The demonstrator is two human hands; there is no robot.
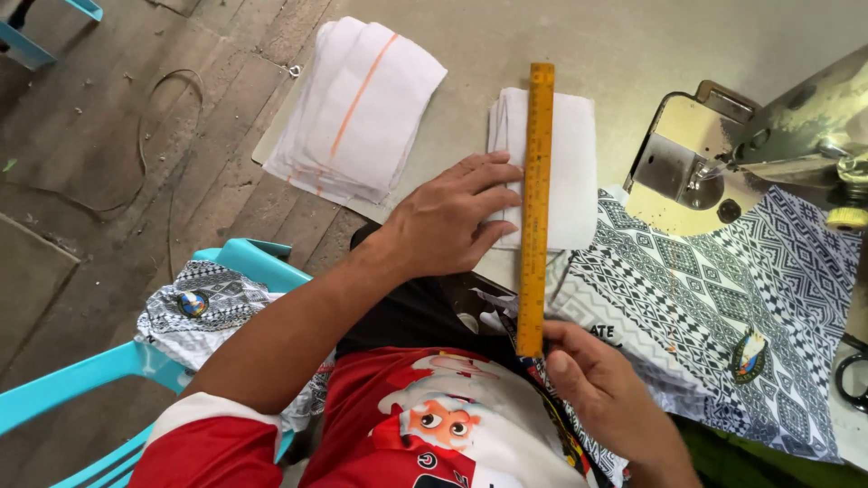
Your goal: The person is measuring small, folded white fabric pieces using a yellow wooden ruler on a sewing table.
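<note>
My left hand (pixel 449 221) lies flat, fingers spread, on a small stack of white fabric pieces (pixel 570 172) on the table. A long yellow ruler (pixel 537 199) lies lengthwise across that stack, its edge against my left fingertips. My right hand (pixel 592 384) pinches the near end of the ruler between thumb and fingers. A black-and-white patterned cloth (pixel 714 289) spreads to the right, under and beside my right hand.
A larger pile of white fabric with an orange stripe (pixel 362 108) sits at the table's left edge. A sewing machine (pixel 768 145) stands at the right. Scissors (pixel 850 375) lie at the far right. A turquoise plastic chair (pixel 108 370) holds more patterned cloth (pixel 203 307).
</note>
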